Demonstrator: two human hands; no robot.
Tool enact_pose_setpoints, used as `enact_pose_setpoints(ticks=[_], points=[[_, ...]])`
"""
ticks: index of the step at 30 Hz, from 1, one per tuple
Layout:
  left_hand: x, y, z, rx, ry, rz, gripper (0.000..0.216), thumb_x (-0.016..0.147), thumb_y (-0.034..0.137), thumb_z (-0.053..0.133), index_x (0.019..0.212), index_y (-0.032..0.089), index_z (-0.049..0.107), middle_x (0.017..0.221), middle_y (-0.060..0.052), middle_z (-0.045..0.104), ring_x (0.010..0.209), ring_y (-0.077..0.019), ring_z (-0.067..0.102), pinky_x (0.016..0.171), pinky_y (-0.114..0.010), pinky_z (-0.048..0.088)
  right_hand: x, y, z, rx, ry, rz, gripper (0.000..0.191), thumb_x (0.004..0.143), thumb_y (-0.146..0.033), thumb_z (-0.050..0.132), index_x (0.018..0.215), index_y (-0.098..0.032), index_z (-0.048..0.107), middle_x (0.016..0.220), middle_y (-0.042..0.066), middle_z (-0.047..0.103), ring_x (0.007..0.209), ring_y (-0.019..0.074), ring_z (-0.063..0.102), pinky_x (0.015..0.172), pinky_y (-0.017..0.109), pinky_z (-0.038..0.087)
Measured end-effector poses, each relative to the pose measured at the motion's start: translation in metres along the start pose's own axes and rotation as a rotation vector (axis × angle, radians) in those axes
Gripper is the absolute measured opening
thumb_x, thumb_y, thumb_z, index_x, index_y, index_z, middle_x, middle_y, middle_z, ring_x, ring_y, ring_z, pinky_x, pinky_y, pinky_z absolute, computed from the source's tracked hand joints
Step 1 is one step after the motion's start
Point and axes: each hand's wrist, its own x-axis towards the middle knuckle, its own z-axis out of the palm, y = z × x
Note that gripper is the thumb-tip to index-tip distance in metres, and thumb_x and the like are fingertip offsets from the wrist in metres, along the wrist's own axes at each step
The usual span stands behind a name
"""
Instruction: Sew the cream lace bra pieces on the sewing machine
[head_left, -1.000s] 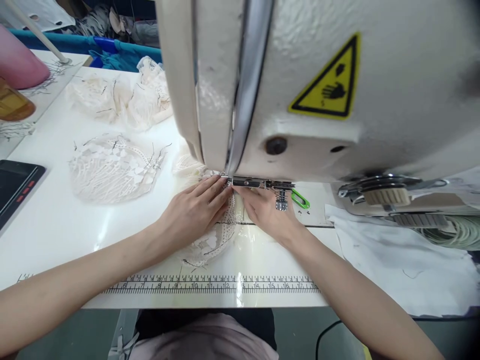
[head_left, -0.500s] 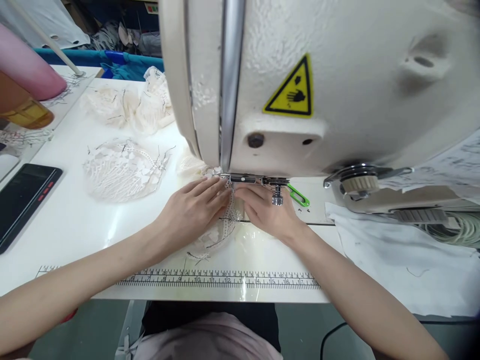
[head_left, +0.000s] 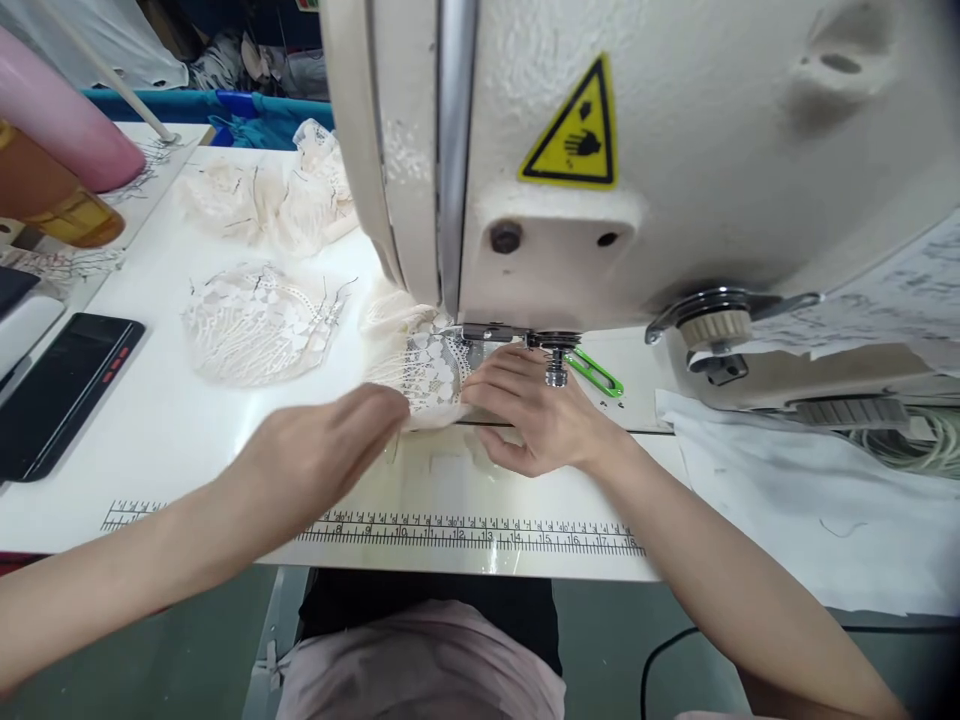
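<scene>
A cream lace piece (head_left: 433, 368) with a scalloped edge lies under the presser foot of the sewing machine (head_left: 555, 270). At its lower left edge, my left hand (head_left: 330, 440) is closed, slightly blurred, with the fingers curled together on the lace; the fingertips are partly hidden. My right hand (head_left: 536, 410) rests on the lace's right side, fingers stretched out flat and the thumb apart. Part of those fingers passes behind the metal foot and its screw.
Another lace piece (head_left: 259, 325) and a cream lace heap (head_left: 277, 200) lie to the left. A black phone (head_left: 64, 395) and a pink bottle (head_left: 82, 120) are farther left. Green thread snips (head_left: 596, 373) lie beyond my right hand. White cloth (head_left: 810, 510) covers the right side; a printed ruler (head_left: 480, 532) runs along the front.
My left hand has moved left and down from the foot, its flat fingers now curled. More of the lace shows, its lower part no longer spread toward the ruler. My right hand stays beside the foot.
</scene>
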Motion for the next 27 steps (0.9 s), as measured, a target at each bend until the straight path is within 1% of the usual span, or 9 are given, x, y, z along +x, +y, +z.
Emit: enact_pose_setpoints(ticks=[3,6,9,11,14,16,22,24,27], points=[[0.019,-0.009,-0.007,-0.109,-0.11,-0.131,0.026,0.101,0.041,0.04,0.101,0.022,0.059,0.076,0.0,0.068,0.054,-0.015,0.061,0.044,-0.027,0.041,0.002,-0.001,-0.003,-0.037,-0.009,-0.002,0.019,0.094,-0.032,0.05,0.09,-0.018,0.061,0.089,0.004,0.069,0.085,0.0184,0.058,0.079,0.035,0.048],[0.033,-0.015,0.004,-0.118,-0.201,0.068,0.022,0.098,0.038,0.048,0.102,0.021,0.061,0.084,-0.003,0.068,0.068,-0.0182,0.065,0.056,-0.028,0.046,0.002,0.001,-0.003,-0.094,0.0,-0.049,0.017,0.095,-0.018,0.047,0.086,-0.02,0.061,0.09,0.001,0.07,0.086,0.016,0.059,0.082,0.033,0.048],[0.039,-0.014,0.026,0.009,-0.085,0.286,0.016,0.094,0.015,0.046,0.09,0.018,0.062,0.074,-0.001,0.062,0.064,-0.0165,0.058,0.06,-0.029,0.044,-0.002,0.004,-0.003,-0.105,0.017,-0.095,0.014,0.093,-0.017,0.051,0.086,-0.021,0.062,0.094,0.001,0.069,0.091,0.0165,0.06,0.084,0.034,0.049],[0.038,-0.013,0.038,0.071,0.047,0.347,0.019,0.092,0.008,0.047,0.084,0.017,0.061,0.068,0.0,0.057,0.059,-0.0148,0.052,0.056,-0.029,0.04,-0.004,0.006,-0.003,-0.101,0.041,-0.113,0.011,0.093,-0.021,0.053,0.087,-0.02,0.061,0.095,0.001,0.069,0.094,0.0172,0.06,0.086,0.036,0.05],[0.036,-0.01,0.047,0.077,0.162,0.357,0.017,0.091,0.007,0.049,0.082,0.016,0.061,0.064,0.0,0.054,0.057,-0.0145,0.047,0.053,-0.029,0.036,-0.006,0.006,-0.001,-0.119,0.038,-0.095,0.014,0.094,-0.03,0.055,0.097,-0.018,0.062,0.102,0.004,0.069,0.097,0.0188,0.061,0.085,0.037,0.051],[0.034,-0.01,0.048,0.06,0.182,0.357,0.018,0.093,0.009,0.049,0.081,0.015,0.062,0.064,0.0,0.054,0.057,-0.0148,0.045,0.053,-0.029,0.036,-0.006,0.006,0.001,-0.151,0.001,-0.071,0.013,0.095,-0.026,0.054,0.102,-0.018,0.061,0.108,0.005,0.068,0.102,0.0188,0.061,0.085,0.036,0.051],[0.033,-0.009,0.044,0.244,0.226,0.38,0.017,0.088,0.008,0.058,0.075,0.015,0.064,0.061,0.002,0.056,0.053,-0.0138,0.045,0.049,-0.032,0.035,-0.008,0.005,0.006,-0.14,0.014,-0.082,0.014,0.093,-0.015,0.056,0.09,-0.025,0.065,0.101,-0.003,0.071,0.096,0.0127,0.063,0.092,0.034,0.051],[0.033,-0.009,0.044,0.323,0.25,0.385,0.014,0.086,0.006,0.06,0.078,0.015,0.066,0.066,0.001,0.062,0.057,-0.0148,0.054,0.054,-0.033,0.042,-0.006,0.004,0.004,-0.104,0.073,-0.106,0.01,0.091,-0.015,0.061,0.093,-0.023,0.067,0.098,-0.003,0.073,0.091,0.0117,0.066,0.098,0.034,0.052],[0.031,-0.011,0.047,0.263,0.247,0.366,0.012,0.09,0.01,0.056,0.089,0.012,0.068,0.094,-0.008,0.073,0.089,-0.0227,0.069,0.077,-0.04,0.055,-0.002,0.001,-0.001,-0.108,0.107,-0.096,0.009,0.09,-0.014,0.064,0.096,-0.02,0.067,0.096,-0.004,0.075,0.086,0.0109,0.068,0.097,0.03,0.055]])
